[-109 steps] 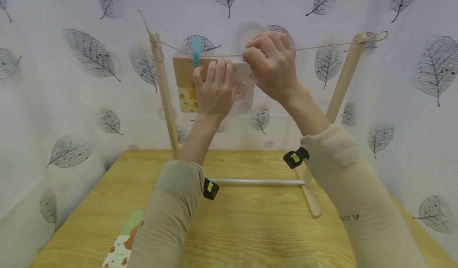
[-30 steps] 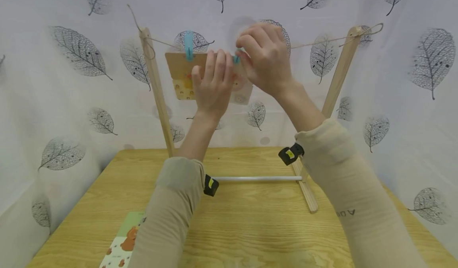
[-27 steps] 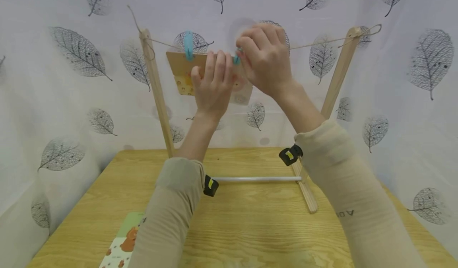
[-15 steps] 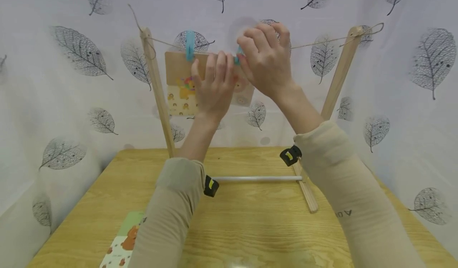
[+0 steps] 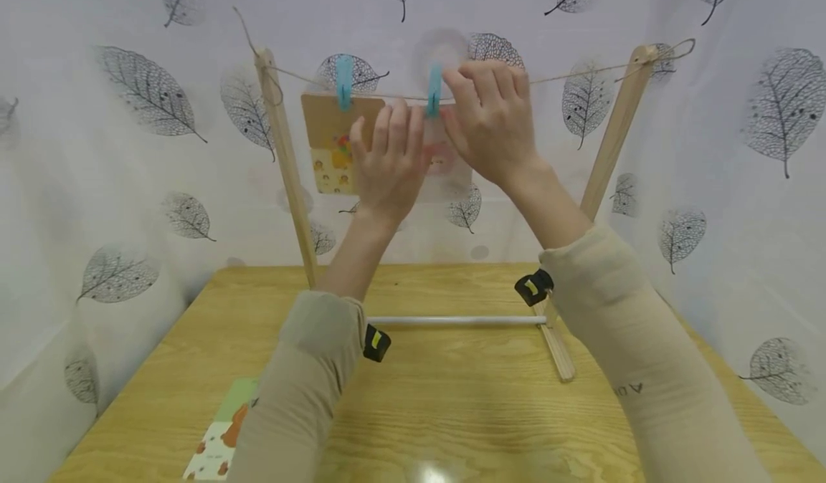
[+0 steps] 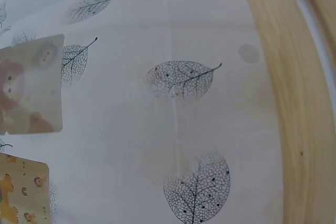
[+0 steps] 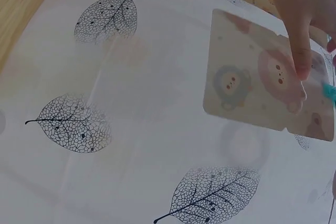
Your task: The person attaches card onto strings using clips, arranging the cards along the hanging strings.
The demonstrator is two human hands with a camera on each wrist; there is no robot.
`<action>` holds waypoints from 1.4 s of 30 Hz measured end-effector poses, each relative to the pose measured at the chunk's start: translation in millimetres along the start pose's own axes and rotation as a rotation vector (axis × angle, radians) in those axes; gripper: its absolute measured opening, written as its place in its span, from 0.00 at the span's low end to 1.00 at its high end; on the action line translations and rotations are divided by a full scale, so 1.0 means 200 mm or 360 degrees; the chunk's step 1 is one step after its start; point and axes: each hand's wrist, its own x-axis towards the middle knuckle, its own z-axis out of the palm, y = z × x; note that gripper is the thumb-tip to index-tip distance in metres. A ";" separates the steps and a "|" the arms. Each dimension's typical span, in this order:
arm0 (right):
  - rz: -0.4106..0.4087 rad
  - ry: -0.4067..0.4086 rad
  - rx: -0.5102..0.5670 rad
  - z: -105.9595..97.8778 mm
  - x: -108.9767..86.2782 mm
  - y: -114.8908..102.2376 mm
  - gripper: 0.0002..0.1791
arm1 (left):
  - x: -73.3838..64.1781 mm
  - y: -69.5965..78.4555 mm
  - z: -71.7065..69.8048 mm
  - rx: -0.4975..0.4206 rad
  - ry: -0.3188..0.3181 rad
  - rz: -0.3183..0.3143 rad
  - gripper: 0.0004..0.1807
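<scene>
In the head view a brown-and-yellow card (image 5: 320,121) hangs from the twine line (image 5: 413,97) under a blue clothespin (image 5: 344,83). Beside it hangs a pink card (image 5: 457,171) with bears, a second blue clothespin (image 5: 434,90) upright at its top edge. My left hand (image 5: 390,160) grips the pink card's top, fingers at the upper edge; the right wrist view shows its thumb on the card's front (image 7: 252,77). My right hand (image 5: 493,121) is just right of the second clothespin, its fingers loosely bent and its thumb partly hidden.
Two wooden posts (image 5: 616,135) hold the line, and a white rod (image 5: 458,320) runs low between them. A green-and-white bear card (image 5: 216,440) lies at the left on the wooden table (image 5: 445,397), partly under my left sleeve. Leaf-printed cloth (image 5: 729,74) surrounds the table.
The second clothespin, earlier mostly covered by my right fingers, now stands in full view on the line. My right fingers have come off it to the right. The brown-and-yellow card has swung.
</scene>
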 end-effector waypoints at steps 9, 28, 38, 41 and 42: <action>-0.0081 0.0108 0.0033 -0.01 -0.08 -0.01 0.11 | -0.04 -0.09 -0.07 -0.0135 -0.0029 -0.0031 0.25; -0.0221 0.0096 0.0035 -0.12 -0.33 -0.02 0.11 | -0.17 -0.25 -0.22 -0.0318 0.0034 0.0225 0.13; -0.0259 0.0095 0.0053 -0.23 -0.50 -0.03 0.11 | -0.30 -0.39 -0.34 -0.0346 -0.0136 0.0358 0.15; -0.0266 0.0068 0.0074 -0.28 -0.57 -0.03 0.12 | -0.35 -0.45 -0.37 -0.0360 -0.0202 0.0393 0.16; -0.0268 0.0055 0.0081 -0.29 -0.59 -0.02 0.12 | -0.37 -0.47 -0.38 -0.0367 -0.0221 0.0402 0.16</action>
